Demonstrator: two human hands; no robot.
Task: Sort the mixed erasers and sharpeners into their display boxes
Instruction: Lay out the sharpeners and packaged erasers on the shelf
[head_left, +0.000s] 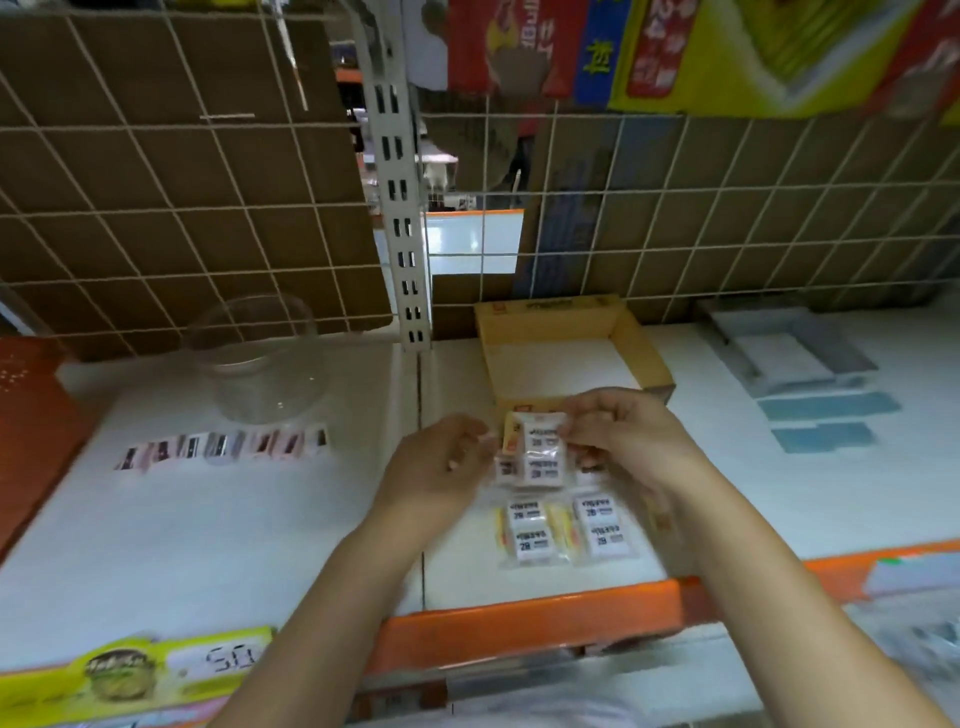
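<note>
Shelf (208, 519) first: white, orange along its front edge, and it carries nearly all the stock loose, so the sorting looks barely begun. The yellow display box (550, 332) stands at the back edge, right of the upright post, and its floor shows bare. A clear tub (260, 358) sits left of the post near the back, and I see nothing in it either. In front of the tub a row of small sharpeners (223, 447) lies flat on the shelf, untouched. Near the front edge two wrapped eraser packs (563, 527) lie side by side. Just before the box, the right hand (628, 441) pinches a further eraser pack (537, 449) by its right side, lifted off the shelf. The left hand (441, 462) is beside that pack with fingers loosely curled; whether it touches the wrapper I cannot tell.
</note>
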